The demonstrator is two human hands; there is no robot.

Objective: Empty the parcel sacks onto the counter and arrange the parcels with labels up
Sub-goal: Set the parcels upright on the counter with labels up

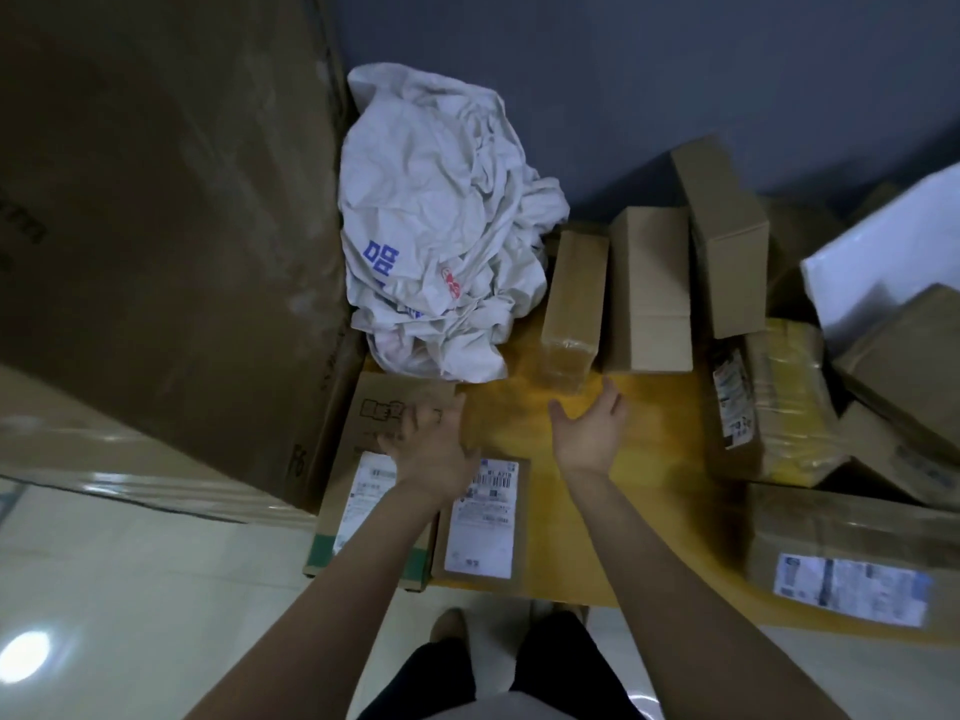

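Note:
A crumpled white parcel sack (441, 231) lies at the back left of the yellow counter (649, 491). Two flat parcels lie label up at the front left: a green-edged box (363, 511) and a brown one (485, 522). My left hand (434, 444) hovers over them, fingers spread, holding nothing. My right hand (589, 428) is open above the bare counter, just in front of a tape-wrapped box (574, 304). Two plain boxes (652, 293) (727, 241) stand behind it with no labels showing. A labelled taped parcel (763, 402) lies at the right.
A very large cardboard carton (166, 226) walls off the left side. At the right, more cartons (904, 356) and a white box (883, 241) are piled up, and a labelled parcel (852, 558) sits at the front right. Pale floor tiles (130, 589) lie below the counter.

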